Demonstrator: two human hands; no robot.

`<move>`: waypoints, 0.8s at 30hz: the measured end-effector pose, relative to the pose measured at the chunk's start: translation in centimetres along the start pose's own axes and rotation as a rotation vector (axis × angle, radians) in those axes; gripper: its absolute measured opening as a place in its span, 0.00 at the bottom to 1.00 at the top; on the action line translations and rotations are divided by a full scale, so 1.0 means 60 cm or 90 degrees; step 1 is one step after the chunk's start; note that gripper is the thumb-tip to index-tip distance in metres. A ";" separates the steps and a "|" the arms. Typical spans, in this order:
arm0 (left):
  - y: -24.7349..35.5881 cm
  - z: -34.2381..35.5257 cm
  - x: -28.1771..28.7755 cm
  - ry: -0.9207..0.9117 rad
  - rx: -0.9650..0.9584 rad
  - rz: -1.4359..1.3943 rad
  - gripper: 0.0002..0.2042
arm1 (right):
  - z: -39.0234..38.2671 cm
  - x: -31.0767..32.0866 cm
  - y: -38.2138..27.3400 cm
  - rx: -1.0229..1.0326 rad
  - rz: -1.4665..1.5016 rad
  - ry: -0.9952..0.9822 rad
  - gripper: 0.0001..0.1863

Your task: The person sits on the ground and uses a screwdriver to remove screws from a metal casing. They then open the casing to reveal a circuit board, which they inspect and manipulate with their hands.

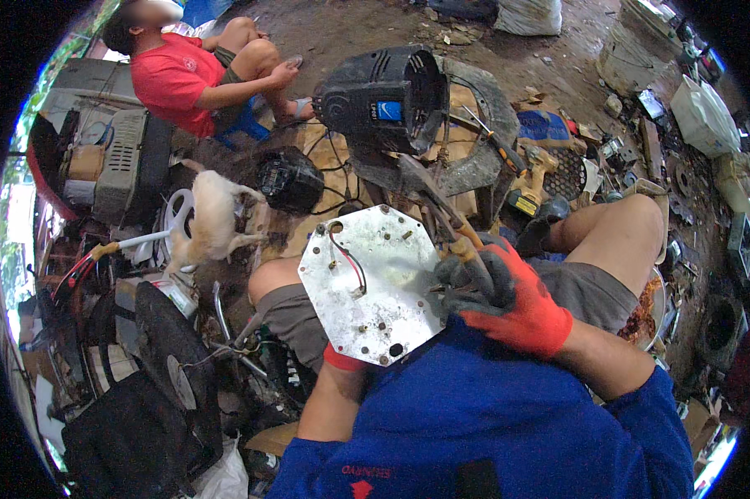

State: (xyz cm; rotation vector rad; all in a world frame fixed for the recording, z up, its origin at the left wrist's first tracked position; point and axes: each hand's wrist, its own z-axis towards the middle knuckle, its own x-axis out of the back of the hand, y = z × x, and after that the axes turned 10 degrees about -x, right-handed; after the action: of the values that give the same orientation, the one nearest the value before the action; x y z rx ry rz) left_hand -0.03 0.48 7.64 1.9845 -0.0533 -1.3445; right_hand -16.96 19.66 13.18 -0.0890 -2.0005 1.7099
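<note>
An eight-sided silvery metal plate (383, 287), scuffed and dotted with bolts and holes, is held up over my lap. A red and a black wire run out of a hole in it and back to its face. My left hand (343, 359) is behind the plate's lower edge; only its red glove cuff shows, and its fingers are hidden. At the plate's right edge, my right hand (508, 291), in a red and dark grey glove, is closed around a pair of pliers (436, 200) with orange-brown handles. Their worn metal jaws point up and left, past the plate.
Ahead stand a black plastic housing (379, 96) and a dark metal frame (487, 108) with a screwdriver (500, 141) across it. A yellow cordless drill (535, 183) lies right. A pale dog (213, 216) is left, near a person (175, 83) seated on a blue stool. Scrap lies both sides.
</note>
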 end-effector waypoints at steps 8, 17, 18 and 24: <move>-0.002 -0.002 -0.006 0.003 0.022 0.055 0.31 | 0.018 -0.009 -0.003 0.116 -0.092 0.042 0.27; 0.005 -0.023 -0.013 0.007 0.015 0.072 0.29 | 0.029 -0.013 0.029 -0.113 0.116 0.036 0.27; 0.001 -0.026 -0.012 0.014 0.020 0.045 0.29 | 0.035 -0.011 0.037 -0.152 0.204 0.009 0.26; 0.001 -0.017 -0.012 0.143 0.042 0.118 0.29 | 0.021 0.007 0.131 -0.268 0.370 0.034 0.27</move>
State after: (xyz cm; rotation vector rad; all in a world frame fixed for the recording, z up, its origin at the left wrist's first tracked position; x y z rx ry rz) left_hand 0.54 1.29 8.46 2.1169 -0.1732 -1.0100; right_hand -19.95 20.29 5.79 -0.9266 -2.4145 1.5276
